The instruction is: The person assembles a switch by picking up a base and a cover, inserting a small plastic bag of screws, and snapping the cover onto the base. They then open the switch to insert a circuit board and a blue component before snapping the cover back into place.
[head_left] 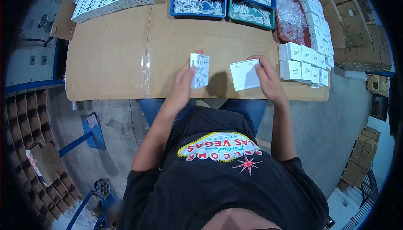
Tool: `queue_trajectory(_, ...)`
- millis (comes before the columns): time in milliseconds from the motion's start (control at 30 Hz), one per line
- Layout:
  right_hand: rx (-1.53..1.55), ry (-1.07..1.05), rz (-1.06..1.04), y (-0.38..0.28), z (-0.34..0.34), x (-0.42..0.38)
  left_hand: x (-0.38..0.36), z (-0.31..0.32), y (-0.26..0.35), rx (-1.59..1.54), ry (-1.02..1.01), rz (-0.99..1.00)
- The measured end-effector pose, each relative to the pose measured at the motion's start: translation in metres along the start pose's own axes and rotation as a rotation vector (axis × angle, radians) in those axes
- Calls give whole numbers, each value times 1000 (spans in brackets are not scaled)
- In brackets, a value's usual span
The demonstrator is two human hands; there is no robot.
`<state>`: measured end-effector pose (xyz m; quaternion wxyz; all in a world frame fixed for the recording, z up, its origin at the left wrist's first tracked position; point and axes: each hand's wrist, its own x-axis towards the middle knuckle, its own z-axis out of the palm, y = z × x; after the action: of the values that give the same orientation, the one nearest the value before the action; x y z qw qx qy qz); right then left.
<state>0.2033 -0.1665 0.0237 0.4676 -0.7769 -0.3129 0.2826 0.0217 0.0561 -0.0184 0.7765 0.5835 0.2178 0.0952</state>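
Head view: we see a printed white box (pixel 202 72) clamped in the fingers of the left hand (pixel 183 81) and a plain-faced white box (pixel 244 75) clamped in those of the right hand (pixel 270 81), held apart above the cardboard-covered worktop (pixel 109 58). Beyond, we find a blue tray (pixel 197 16) of white pieces beside a green tray (pixel 252 24); stacked white boxes (pixel 295 71) stand at right.

Cardboard-covered table (pixel 109 58) | far left: printed boxes (pixel 115 4) | far side: 5 trays (pixel 198 16) | right: white boxes (pixel 295 53)
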Motion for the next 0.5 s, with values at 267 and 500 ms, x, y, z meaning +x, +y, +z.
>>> queue_trajectory(267,-149,336,142,129,54,34,66,-18,-115,11,334,-70)
queue_trajectory(500,-452,564,-77,114,61,25,52,-9,-101,983,454,218)
